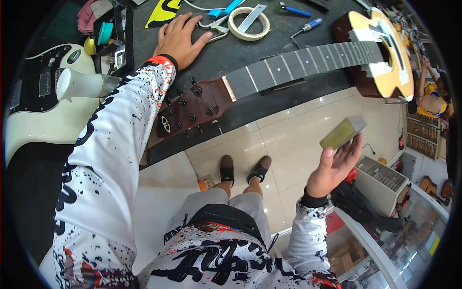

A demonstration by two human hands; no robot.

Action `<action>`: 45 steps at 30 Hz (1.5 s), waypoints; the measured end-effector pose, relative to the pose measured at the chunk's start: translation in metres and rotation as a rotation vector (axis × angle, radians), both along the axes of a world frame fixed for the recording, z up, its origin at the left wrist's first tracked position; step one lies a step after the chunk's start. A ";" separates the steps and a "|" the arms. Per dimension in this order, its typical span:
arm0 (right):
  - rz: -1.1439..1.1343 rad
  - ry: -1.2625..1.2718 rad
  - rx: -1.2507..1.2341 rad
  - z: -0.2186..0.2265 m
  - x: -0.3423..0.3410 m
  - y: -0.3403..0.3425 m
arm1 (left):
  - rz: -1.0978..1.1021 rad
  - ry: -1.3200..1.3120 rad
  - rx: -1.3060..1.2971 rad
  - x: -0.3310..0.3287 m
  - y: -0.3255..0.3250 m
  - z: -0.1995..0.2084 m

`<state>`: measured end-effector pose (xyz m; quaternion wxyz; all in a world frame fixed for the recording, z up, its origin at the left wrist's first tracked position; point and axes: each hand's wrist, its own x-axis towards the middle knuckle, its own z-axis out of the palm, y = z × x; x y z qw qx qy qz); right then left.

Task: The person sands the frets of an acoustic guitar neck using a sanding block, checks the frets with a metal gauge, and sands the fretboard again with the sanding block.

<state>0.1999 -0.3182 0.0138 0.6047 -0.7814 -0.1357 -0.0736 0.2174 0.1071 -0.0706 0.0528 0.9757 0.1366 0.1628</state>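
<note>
My right hand (334,166), raised off the bench's near side, grips a small rectangular block (338,135) with a yellow-green face and grey sides. Its thumb and fingers press on the block's edges. My left hand (182,42) lies on the dark bench top with fingers spread and holds nothing; its thumb is beside a metal plier-like tool (219,30). An acoustic guitar lies across the bench: brown headstock (195,107) to the left below my left wrist, fretted neck (298,65) without visible strings, and pale body (404,62) partly covered with tape at the right.
A masking tape roll (232,26), a blue-handled hooked tool (308,31) and a blue-handled hammer (292,9) lie behind the neck. A cream electric guitar (72,118) is at left. Another person (430,98) sits at far right. Below the bench edge is tiled floor (288,125).
</note>
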 end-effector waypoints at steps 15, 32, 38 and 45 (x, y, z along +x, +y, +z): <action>-1.027 0.801 -0.804 -0.072 -0.337 -0.423 | -0.009 -0.240 -0.157 -0.001 0.017 -0.003; -0.201 0.068 -0.558 -0.021 0.129 -0.378 | -0.138 -0.054 -0.322 -0.011 -0.314 0.157; 0.395 -0.388 -0.426 0.120 0.329 -0.153 | 0.151 0.213 -0.506 -0.126 -0.392 0.133; 0.572 -0.295 -0.682 0.131 0.372 0.120 | 0.996 0.337 -0.953 -0.343 -0.431 -0.128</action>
